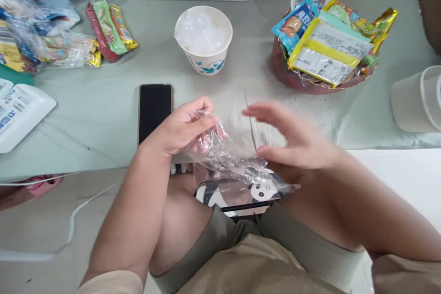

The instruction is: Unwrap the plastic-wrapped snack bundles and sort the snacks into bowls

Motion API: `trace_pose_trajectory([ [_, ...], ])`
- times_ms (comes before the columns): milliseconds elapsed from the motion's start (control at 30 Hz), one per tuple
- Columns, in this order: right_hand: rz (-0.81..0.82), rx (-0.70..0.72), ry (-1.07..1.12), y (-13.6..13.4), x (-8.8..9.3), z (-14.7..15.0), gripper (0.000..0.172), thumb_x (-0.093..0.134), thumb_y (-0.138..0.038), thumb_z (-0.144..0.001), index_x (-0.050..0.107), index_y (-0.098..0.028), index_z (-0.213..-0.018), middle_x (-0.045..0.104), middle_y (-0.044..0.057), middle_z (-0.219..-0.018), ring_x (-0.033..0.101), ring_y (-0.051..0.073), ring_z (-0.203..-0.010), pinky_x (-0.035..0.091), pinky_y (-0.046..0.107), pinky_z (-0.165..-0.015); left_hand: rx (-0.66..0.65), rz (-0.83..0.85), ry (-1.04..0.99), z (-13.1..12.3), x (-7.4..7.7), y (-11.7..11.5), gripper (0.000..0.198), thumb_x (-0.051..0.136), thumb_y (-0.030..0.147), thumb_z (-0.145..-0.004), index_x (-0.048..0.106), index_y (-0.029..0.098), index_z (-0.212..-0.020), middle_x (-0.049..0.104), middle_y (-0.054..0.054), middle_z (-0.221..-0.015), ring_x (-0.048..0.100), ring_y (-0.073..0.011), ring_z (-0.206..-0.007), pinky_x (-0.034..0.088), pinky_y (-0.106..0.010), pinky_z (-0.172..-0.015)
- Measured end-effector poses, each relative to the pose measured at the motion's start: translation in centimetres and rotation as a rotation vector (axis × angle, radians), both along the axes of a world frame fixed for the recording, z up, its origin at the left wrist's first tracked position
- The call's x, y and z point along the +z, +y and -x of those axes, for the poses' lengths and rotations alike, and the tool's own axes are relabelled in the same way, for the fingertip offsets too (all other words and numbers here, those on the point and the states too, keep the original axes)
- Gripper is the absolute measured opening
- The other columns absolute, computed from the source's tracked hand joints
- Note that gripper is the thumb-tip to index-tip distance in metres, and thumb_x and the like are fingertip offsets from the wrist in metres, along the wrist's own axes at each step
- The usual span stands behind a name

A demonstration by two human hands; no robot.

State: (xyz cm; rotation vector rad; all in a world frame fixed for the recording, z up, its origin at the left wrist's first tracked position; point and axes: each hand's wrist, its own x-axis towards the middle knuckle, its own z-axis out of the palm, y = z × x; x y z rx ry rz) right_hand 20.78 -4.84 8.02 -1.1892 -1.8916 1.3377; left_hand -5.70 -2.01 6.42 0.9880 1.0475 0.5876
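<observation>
My left hand (184, 126) pinches the top of a crumpled clear plastic wrapper (230, 158) that hangs down over my lap. My right hand (292, 140) hovers just right of the wrapper, fingers stretched out and apart, holding nothing. Both hands are at the near edge of a low table covered in pale green cloth (103, 115). A black phone (155, 108) lies face up on the cloth just left of my left hand. Behind the hands stands a white paper bowl (204, 39) filled with clear plastic wrappers.
A round basket (324, 78) heaped with snack packets sits at the back right. Several snack packs (110, 30) and plastic bags lie at the back left. A white packet (19, 115) lies at the left edge, a white cup (418, 98) on its side at the right edge.
</observation>
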Motion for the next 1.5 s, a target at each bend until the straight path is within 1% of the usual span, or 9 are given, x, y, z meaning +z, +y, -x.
trace_pose_trajectory([
  [233,0.275,0.228,-0.089,0.6,-1.5,2.9,0.016,0.066,-0.029,-0.086,0.058,-0.02,-0.076,0.053,-0.005,-0.06,0.045,0.009,-0.055,0.035,0.024,-0.052,0.178,-0.057,-0.221,0.2,-0.4,1.0,0.044,0.088,0.019,-0.063,0.056,0.025,-0.093,0.08,0.001,-0.088,0.067,-0.011,-0.051,0.054,-0.022,-0.05],
  [367,0.23,-0.086,0.057,0.7,-1.4,2.3,0.021,0.059,-0.038,-0.093,0.052,-0.022,-0.081,0.059,-0.003,-0.061,0.053,0.012,-0.056,0.042,0.027,-0.056,0.415,0.037,-0.407,-0.6,-1.2,1.3,0.051,0.088,0.044,-0.068,0.062,0.024,-0.108,0.079,-0.003,-0.106,0.079,-0.0191,-0.091,0.064,-0.028,-0.079],
  [567,0.141,-0.45,0.104,0.8,-2.1,2.9,0.024,0.063,-0.038,-0.095,0.045,-0.026,-0.084,0.058,-0.006,-0.06,0.06,0.012,-0.053,0.047,0.027,-0.052,0.09,0.193,-0.331,-2.6,-2.2,0.8,0.071,0.08,0.076,-0.068,0.069,0.02,-0.111,0.08,-0.017,-0.113,0.078,-0.0363,-0.108,0.064,-0.042,-0.082],
  [867,0.168,-0.284,0.099,0.3,-2.4,2.1,0.044,0.058,-0.028,-0.097,0.052,-0.025,-0.141,0.057,-0.01,-0.056,0.061,0.013,-0.045,0.049,0.026,-0.049,0.051,-0.107,-0.061,-2.7,-2.3,0.2,0.037,0.077,0.029,-0.08,0.068,0.024,-0.116,0.071,0.003,-0.059,0.069,-0.0195,-0.049,0.051,-0.027,-0.05],
  [1000,0.041,-0.262,0.27,0.6,-2.7,1.3,0.028,0.062,-0.031,-0.098,0.065,-0.029,-0.126,0.057,-0.009,-0.059,0.058,0.01,-0.045,0.05,0.024,-0.048,0.049,-0.069,-0.161,-2.2,-2.5,0.4,0.04,0.072,0.031,-0.082,0.061,0.028,-0.12,0.072,0.006,-0.06,0.066,-0.0186,-0.043,0.048,-0.025,-0.042],
  [1200,0.043,-0.167,0.319,0.5,-1.8,0.2,0.026,0.066,-0.045,-0.097,0.08,-0.025,-0.086,0.076,0.002,-0.08,0.069,0.015,-0.072,0.055,0.028,-0.065,0.016,-0.076,-0.311,-1.4,-2.5,0.8,0.013,0.075,0.031,-0.076,0.072,0.02,-0.082,0.075,0.0,-0.07,0.071,-0.0164,-0.055,0.055,-0.026,-0.05],
  [1333,-0.018,-0.341,0.081,0.5,-1.7,0.6,0.037,0.061,-0.047,-0.097,0.077,-0.022,-0.074,0.076,0.005,-0.079,0.069,0.019,-0.077,0.055,0.033,-0.071,0.051,-0.081,-0.272,-1.3,-2.9,1.2,0.042,0.065,0.057,-0.082,0.077,0.017,-0.071,0.077,-0.01,-0.079,0.073,-0.0202,-0.071,0.061,-0.032,-0.065],
  [1433,-0.138,-0.359,0.019,0.5,-2.8,1.2,0.016,0.078,-0.036,-0.084,0.073,-0.023,-0.092,0.073,0.003,-0.086,0.067,0.017,-0.075,0.055,0.032,-0.071,0.106,-0.13,-0.136,-1.7,-3.1,1.1,0.03,0.077,0.047,-0.078,0.075,0.017,-0.077,0.076,-0.007,-0.084,0.073,-0.0184,-0.076,0.06,-0.029,-0.067],
  [1500,-0.146,-0.328,0.104,0.5,-3.6,1.5,0.049,0.084,-0.035,-0.078,0.064,-0.027,-0.122,0.072,0.004,-0.102,0.069,0.017,-0.081,0.058,0.032,-0.074,0.128,-0.18,-0.106,-1.9,-3.3,1.0,0.024,0.084,0.026,-0.068,0.074,0.018,-0.089,0.075,-0.004,-0.091,0.073,-0.0166,-0.079,0.06,-0.027,-0.068],
])
